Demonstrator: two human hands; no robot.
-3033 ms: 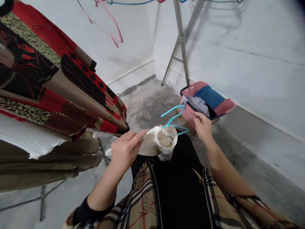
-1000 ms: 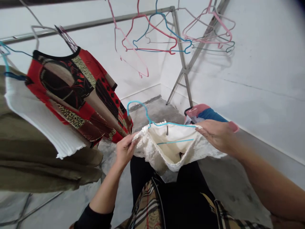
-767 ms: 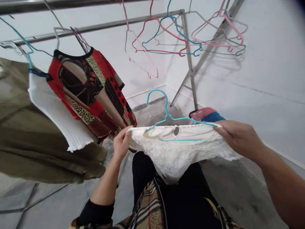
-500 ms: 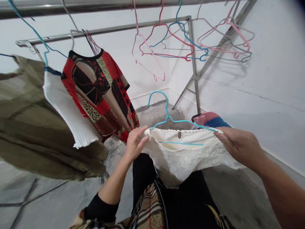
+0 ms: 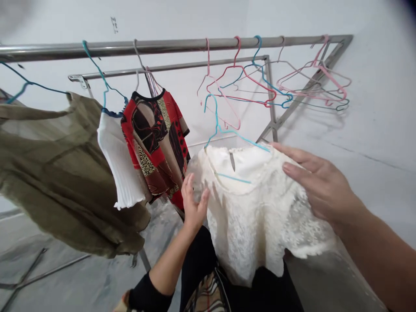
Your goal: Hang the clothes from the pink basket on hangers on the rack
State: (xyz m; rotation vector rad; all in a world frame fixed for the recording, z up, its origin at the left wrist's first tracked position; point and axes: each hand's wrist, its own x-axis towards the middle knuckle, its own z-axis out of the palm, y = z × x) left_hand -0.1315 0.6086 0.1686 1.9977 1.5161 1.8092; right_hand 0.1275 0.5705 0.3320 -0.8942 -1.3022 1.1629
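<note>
A white lace top [image 5: 256, 208] hangs on a light blue wire hanger [image 5: 221, 125], raised in front of me below the steel rail [image 5: 169, 43]. My left hand [image 5: 193, 203] grips the top's left shoulder edge with its fingers curled. My right hand [image 5: 316, 182] lies over the top's right shoulder, fingers stretched along the cloth and holding it up. The hanger's hook is under the rail and apart from it.
An olive garment [image 5: 58, 173], a white ribbed top [image 5: 120, 164] and a red patterned shirt [image 5: 156, 138] hang on the rail's left part. Several empty pink, red and blue hangers [image 5: 256, 82] hang to the right. A second thinner rail [image 5: 195, 65] runs behind, by white walls.
Both hands lifted the lace top and its hanger up toward the rail. The view tilted up, so the pink basket on the floor dropped out of sight.
</note>
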